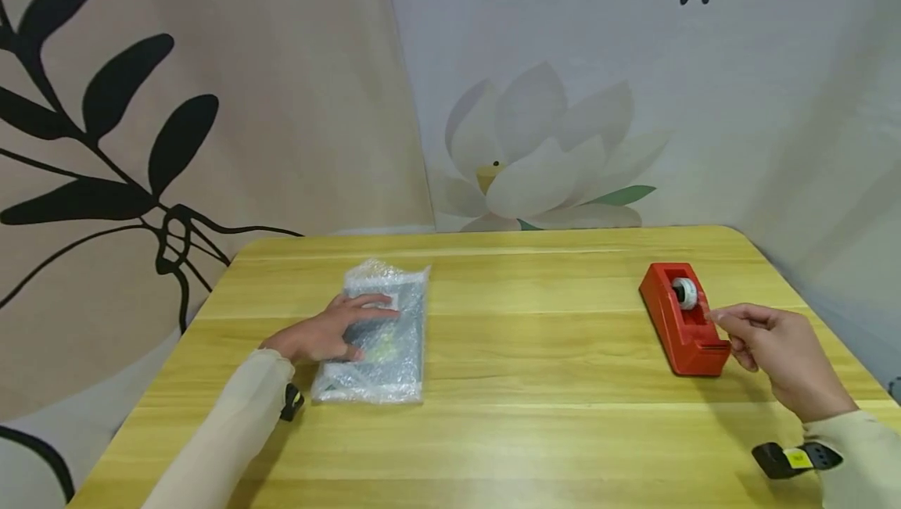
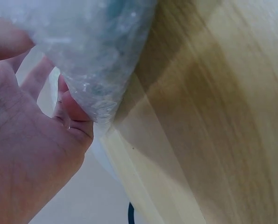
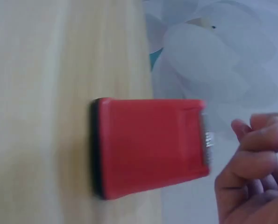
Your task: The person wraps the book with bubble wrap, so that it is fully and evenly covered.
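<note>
A flat package [image 1: 404,341] in bubble wrap lies on the left half of the table. My left hand [image 1: 331,329] rests on it with fingers spread across the wrap; in the left wrist view, the palm and fingers [image 2: 29,123] are beside the wrap's [image 2: 96,65] edge. On the right stands a red tape dispenser [image 1: 679,329] holding a small roll of tape [image 1: 684,293]. Thumb and forefinger of my right hand [image 1: 781,345] pinch together close to its cutter end, at the tape's free end, which barely shows. The right wrist view has the dispenser [image 3: 148,144] side-on, the curled fingers just above it.
The wooden table [image 1: 528,446] carries both things, with bare wood between them. Behind it hangs a cloth backdrop [image 1: 317,102] printed with leaves and a pale flower. A black strap device [image 1: 795,458] sits on the right wrist, another [image 1: 291,402] on the left.
</note>
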`<state>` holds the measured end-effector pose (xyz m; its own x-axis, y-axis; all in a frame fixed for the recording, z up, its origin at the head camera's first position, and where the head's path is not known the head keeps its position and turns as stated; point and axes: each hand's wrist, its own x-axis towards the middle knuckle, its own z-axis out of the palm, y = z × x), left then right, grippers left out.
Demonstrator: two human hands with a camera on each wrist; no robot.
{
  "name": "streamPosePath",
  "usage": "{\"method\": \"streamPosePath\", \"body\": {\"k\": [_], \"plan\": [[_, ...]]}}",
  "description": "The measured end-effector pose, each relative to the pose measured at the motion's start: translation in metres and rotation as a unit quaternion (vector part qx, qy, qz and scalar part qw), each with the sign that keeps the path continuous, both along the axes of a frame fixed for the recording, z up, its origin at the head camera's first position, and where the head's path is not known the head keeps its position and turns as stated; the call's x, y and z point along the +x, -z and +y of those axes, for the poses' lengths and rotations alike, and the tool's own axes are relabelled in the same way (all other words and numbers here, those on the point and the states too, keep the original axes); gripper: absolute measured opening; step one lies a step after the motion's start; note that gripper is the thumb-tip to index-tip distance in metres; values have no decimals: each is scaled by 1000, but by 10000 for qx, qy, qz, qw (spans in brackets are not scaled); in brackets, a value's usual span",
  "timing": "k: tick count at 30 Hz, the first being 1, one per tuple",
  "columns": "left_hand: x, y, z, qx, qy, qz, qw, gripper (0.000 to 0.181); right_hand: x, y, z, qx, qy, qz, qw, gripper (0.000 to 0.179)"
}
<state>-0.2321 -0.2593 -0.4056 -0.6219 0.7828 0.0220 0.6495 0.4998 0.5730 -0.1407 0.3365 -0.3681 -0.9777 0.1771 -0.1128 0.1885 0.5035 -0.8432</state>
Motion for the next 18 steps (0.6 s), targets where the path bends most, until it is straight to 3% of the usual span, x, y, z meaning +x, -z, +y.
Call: {"method": "streamPosePath", "body": {"k": [2, 4, 8, 13, 18], "plan": [[0, 0, 1, 68, 32, 11, 10000, 99, -5, -5, 4, -590, -136, 79, 9981, 21], [0, 0, 1, 118, 37, -32, 9999, 98, -13, -10, 7, -1465, -335, 159, 9885, 22], [2, 0, 2, 128, -14, -191, 9997, 93, -32, -17, 11, -3181, -688, 153, 9454, 23], [2, -3, 4, -41, -209, -386, 9990, 85, -52, -29, 9, -3679, -740, 92, 9269, 25], [2, -3, 3, -44, -357, -506, 9981, 83, -60, -45, 5, -4042, -800, 425, 9102, 29]]}}
